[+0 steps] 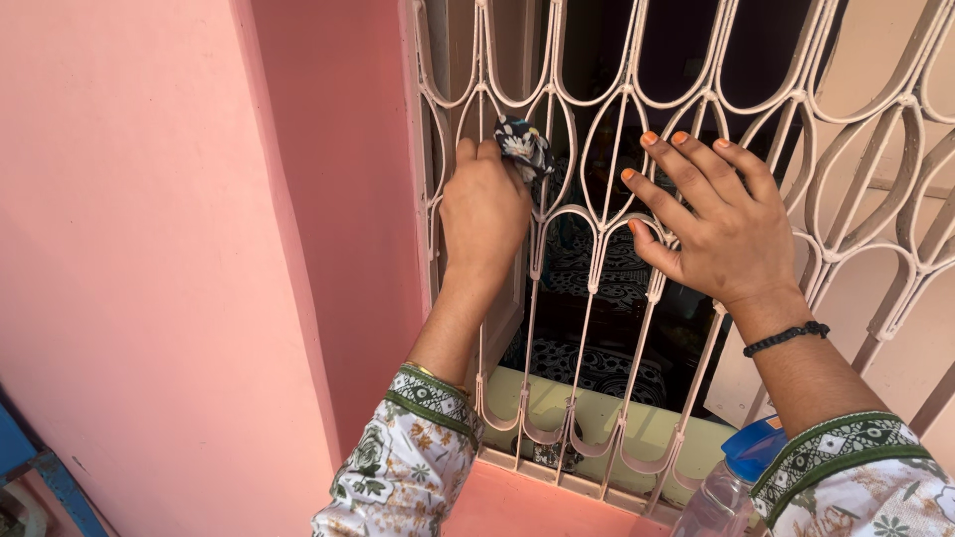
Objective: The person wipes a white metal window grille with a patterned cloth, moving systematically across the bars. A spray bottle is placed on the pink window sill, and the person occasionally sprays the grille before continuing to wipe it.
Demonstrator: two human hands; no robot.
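Observation:
My left hand [484, 214] is closed on a small dark flowered cloth [523, 145] and presses it against a bar of the cream metal window grille [597, 249]. My right hand [708, 224] lies flat on the grille to the right, fingers spread over the bars, holding nothing. A black bead bracelet [786, 338] circles my right wrist. Both sleeves are white with green patterned cuffs.
A pink wall [179, 259] fills the left side. Below the grille runs a pale green sill [637, 423]. A clear plastic bottle with a blue cap [731, 477] shows at the bottom right. A dark patterned fabric [597, 363] lies inside the window. A blue object [30, 462] sits bottom left.

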